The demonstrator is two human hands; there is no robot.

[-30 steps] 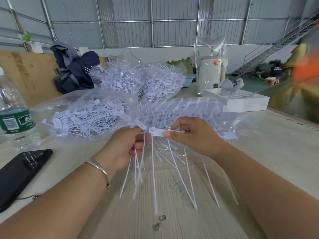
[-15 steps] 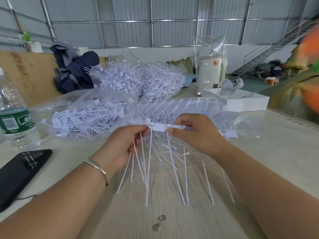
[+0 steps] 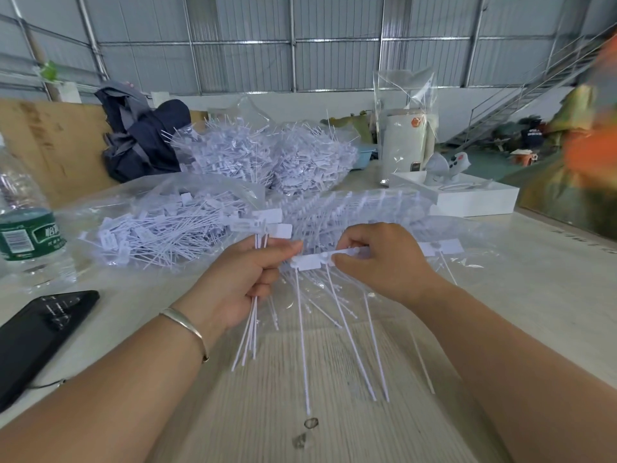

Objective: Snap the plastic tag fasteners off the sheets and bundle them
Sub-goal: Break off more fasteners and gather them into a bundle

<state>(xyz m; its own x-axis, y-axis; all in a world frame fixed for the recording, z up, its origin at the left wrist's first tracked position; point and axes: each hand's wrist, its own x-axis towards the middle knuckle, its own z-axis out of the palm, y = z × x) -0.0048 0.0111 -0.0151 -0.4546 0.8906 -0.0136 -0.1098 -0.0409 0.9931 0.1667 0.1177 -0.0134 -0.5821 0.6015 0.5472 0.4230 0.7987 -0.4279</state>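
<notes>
My left hand grips a small bundle of loose white tag fasteners; their flat heads stick up above my fingers and their thin tails hang below my palm. Its thumb tip also touches the end tag of a sheet of fasteners. My right hand pinches that sheet's runner strip from the right. The sheet's long tails fan down toward me over the table.
A clear bag of loose fasteners lies at the left, more sheets behind my hands, heaped bags farther back. A water bottle and black phone sit far left. A white box stands at the right.
My left hand has drawn left and closed round the loose fasteners, their heads now standing above the fingers. The sheet in my right hand has tilted down to the left.
</notes>
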